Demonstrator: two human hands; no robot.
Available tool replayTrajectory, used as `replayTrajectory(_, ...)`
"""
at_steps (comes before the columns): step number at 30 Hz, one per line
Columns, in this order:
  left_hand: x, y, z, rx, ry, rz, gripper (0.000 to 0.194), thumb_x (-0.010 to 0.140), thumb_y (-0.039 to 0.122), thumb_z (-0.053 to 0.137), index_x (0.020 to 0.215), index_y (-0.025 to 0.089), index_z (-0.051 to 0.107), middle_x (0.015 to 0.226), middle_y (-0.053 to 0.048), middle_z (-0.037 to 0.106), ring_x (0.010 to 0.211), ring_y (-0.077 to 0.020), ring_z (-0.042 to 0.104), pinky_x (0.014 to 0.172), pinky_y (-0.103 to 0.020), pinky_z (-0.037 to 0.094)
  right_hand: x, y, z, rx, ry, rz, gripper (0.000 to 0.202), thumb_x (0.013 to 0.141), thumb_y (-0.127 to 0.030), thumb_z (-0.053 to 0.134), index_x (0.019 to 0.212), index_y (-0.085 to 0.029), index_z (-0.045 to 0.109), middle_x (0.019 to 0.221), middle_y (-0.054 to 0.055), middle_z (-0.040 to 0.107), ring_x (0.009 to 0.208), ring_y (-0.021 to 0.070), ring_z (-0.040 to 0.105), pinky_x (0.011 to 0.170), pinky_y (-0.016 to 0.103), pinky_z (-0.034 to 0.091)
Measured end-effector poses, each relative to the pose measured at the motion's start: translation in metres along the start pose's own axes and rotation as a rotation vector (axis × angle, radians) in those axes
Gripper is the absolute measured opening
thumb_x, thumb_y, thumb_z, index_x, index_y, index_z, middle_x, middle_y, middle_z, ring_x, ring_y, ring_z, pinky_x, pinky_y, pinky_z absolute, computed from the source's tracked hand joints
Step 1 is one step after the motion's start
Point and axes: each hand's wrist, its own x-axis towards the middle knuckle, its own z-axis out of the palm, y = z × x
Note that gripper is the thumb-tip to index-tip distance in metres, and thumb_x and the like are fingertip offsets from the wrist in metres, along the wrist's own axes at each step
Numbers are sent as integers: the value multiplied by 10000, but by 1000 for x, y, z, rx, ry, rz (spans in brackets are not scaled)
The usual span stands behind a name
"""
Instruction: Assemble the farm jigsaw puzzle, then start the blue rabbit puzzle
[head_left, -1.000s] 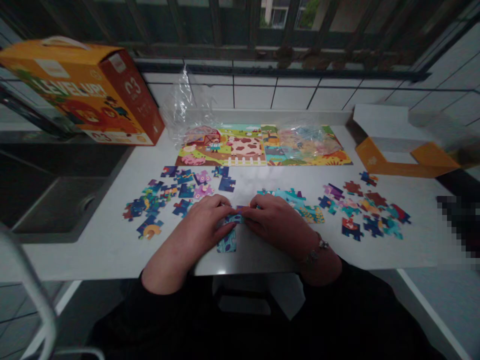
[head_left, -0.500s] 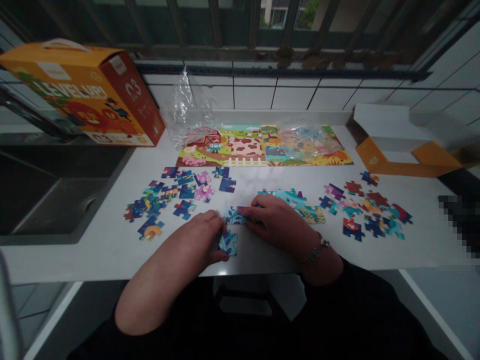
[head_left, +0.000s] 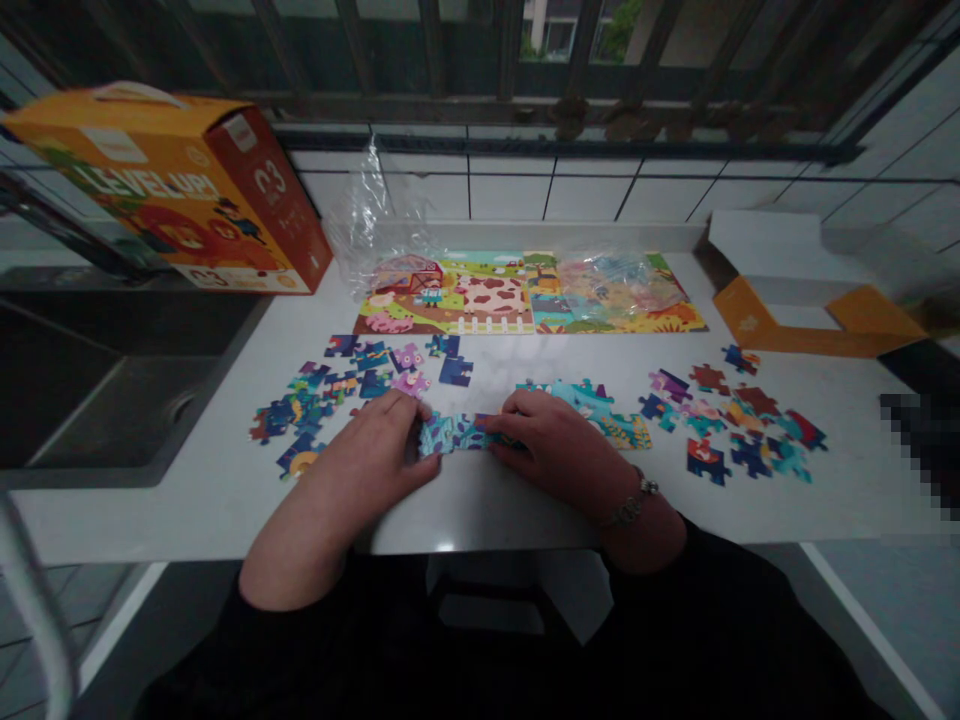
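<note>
My left hand (head_left: 379,445) grips the left edge of a light-blue puzzle piece (head_left: 436,434) between thumb and fingers, flat on the counter. That piece lies against the left side of a blue leaf-patterned piece (head_left: 469,432); whether they interlock is too small to tell. The fingers of my right hand (head_left: 551,435) are closed on the right end of this row, partly covering it. Behind and right of my right hand lies a joined turquoise puzzle section (head_left: 592,402). Loose pieces (head_left: 373,383) lie scattered beyond my left hand.
More loose pieces (head_left: 750,400) lie at the right. Two farm picture sheets (head_left: 491,295) and crumpled clear plastic (head_left: 375,235) are at the back. An orange box (head_left: 150,200) stands back left beside a sink (head_left: 142,400); an open box (head_left: 795,320) is back right.
My left hand has moved left and away from me, bringing the light-blue piece from in front of the row to its left end. My right hand has hardly moved.
</note>
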Motion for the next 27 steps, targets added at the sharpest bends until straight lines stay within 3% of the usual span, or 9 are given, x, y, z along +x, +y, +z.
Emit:
replayTrajectory(7, 3, -6, 5, 17, 18, 142, 368, 936, 257, 672, 1293, 169, 681, 1324, -170, 701, 1282, -365, 662, 1134, -554, 543, 0, -1, -1, -11, -8, 6, 275, 1071, -262, 718, 1331, -225, 799, 1118, 89, 719, 1005, 232, 647, 895, 369, 485)
replayTrajectory(12, 3, -6, 4, 26, -29, 226, 190, 1023, 284, 635, 1148, 217, 762, 1323, -126, 738, 1224, -340, 701, 1096, -542, 564, 1, -4, -4, -2, -24, 20, 289, 1067, -253, 724, 1345, -226, 797, 1124, 88, 724, 1024, 235, 646, 904, 367, 480)
replayTrajectory(19, 4, 3, 7, 36, -56, 180, 161, 1042, 215, 635, 1071, 194, 792, 1207, -124, 735, 1123, -305, 712, 1030, -468, 577, 1, -5, -5, -7, -30, 28, 290, 1074, -274, 718, 1348, -228, 800, 1131, 88, 725, 1039, 244, 640, 908, 376, 470)
replayTrajectory(24, 4, 12, 12, 82, -52, 126, 196, 1044, 214, 639, 913, 209, 785, 1050, -101, 701, 997, -279, 699, 908, -410, 581, 0, -5, -4, -33, 4, 31, 279, 1060, -289, 745, 1332, -268, 805, 1134, 77, 733, 1037, 248, 632, 907, 384, 460)
replayTrajectory(27, 5, 15, 16, 73, -28, 107, 184, 1035, 221, 655, 903, 207, 783, 1095, -111, 716, 1020, -283, 703, 930, -415, 588, 0, -5, -4, -48, 20, 39, 267, 1057, -325, 763, 1317, -287, 809, 1252, 96, 739, 1142, 275, 646, 956, 412, 467)
